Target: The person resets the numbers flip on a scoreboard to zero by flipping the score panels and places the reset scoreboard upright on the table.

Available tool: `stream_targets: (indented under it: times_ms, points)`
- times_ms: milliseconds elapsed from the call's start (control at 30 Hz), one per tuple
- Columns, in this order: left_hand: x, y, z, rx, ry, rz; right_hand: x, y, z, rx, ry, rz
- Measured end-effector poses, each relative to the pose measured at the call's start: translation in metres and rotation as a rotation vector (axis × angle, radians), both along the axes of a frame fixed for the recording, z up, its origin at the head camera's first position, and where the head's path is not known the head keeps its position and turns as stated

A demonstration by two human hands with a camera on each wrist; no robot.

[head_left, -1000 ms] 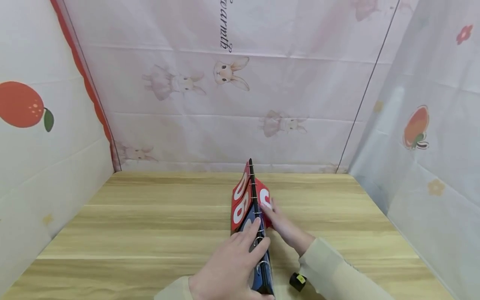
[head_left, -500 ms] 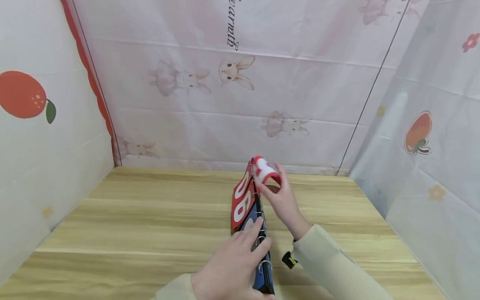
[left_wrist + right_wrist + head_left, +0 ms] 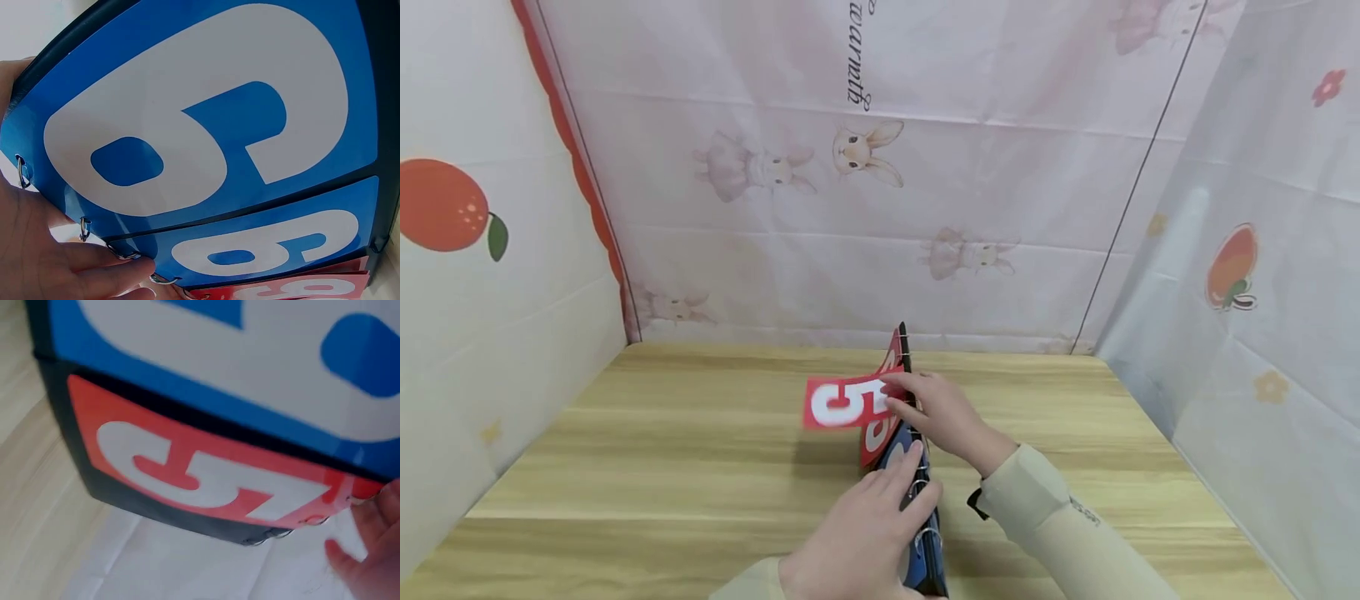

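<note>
A black tabletop flip scoreboard [image 3: 935, 554] with ring-bound number cards stands like a tent, lengthwise away from me. My left hand [image 3: 865, 533] grips its near end over the ridge, fingertips beside the metal rings. A red card with a white 5 [image 3: 831, 406] sticks out in the air left of the ridge, slightly blurred. My right hand [image 3: 951, 421] reaches across the ridge with spread thumb and extended fingers at that card's ring end. In the left wrist view, a large blue 6 card [image 3: 206, 106] fills the board's side. The right wrist view shows another red 5 card [image 3: 181, 456].
A small black object [image 3: 977, 502] lies right of the scoreboard, partly hidden by my right sleeve [image 3: 1037, 492]. The wooden tabletop [image 3: 662, 450] ends at a printed fabric backdrop [image 3: 790, 275], with fabric walls on both sides.
My right hand has lifted a red card from the right side, carried it up over the ridge, and it now projects to the left. My left hand keeps its place.
</note>
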State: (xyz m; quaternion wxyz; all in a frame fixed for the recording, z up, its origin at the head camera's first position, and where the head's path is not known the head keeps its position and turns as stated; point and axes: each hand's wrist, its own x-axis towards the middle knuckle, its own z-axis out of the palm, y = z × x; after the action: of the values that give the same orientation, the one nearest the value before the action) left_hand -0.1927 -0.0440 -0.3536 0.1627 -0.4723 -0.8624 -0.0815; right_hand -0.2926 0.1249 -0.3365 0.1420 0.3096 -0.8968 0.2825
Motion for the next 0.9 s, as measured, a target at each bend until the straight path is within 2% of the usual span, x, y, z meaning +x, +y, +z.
stream_targets:
  times_ms: [67,133,200,300,400,467,533,633,800,900]
  points:
    - [0.0,0.0,0.0,-0.002,-0.015,0.001,0.0,0.005,-0.005,-0.084,-0.061,0.025]
    - [0.0,0.0,0.0,0.0,-0.046,0.007,-0.001,0.01,-0.012,-0.218,-0.145,0.026]
    - [0.0,-0.001,0.001,-0.002,-0.082,0.015,-0.003,0.015,-0.022,-0.347,-0.257,-0.019]
    - [0.001,-0.001,0.002,-0.013,-0.116,0.032,-0.005,0.021,-0.036,-0.499,-0.534,-0.085]
    - [0.002,-0.001,0.002,-0.011,-0.11,0.04,-0.003,0.023,-0.048,-0.53,-0.808,-0.096]
    - [0.003,-0.001,0.001,0.001,-0.103,0.041,-0.001,0.023,-0.054,-0.538,-0.925,-0.068]
    - [0.003,-0.001,0.0,0.012,-0.093,0.04,0.001,0.022,-0.057,-0.54,-0.958,-0.039]
    - [0.004,0.0,-0.001,0.025,-0.071,0.029,0.003,0.02,-0.058,-0.586,-0.962,-0.033]
    - [0.004,0.001,-0.002,0.031,-0.039,0.022,0.004,0.02,-0.056,-0.635,-0.931,-0.032]
    - [0.004,0.002,-0.002,0.021,-0.049,0.029,0.004,0.023,-0.056,-0.666,-0.876,-0.067]
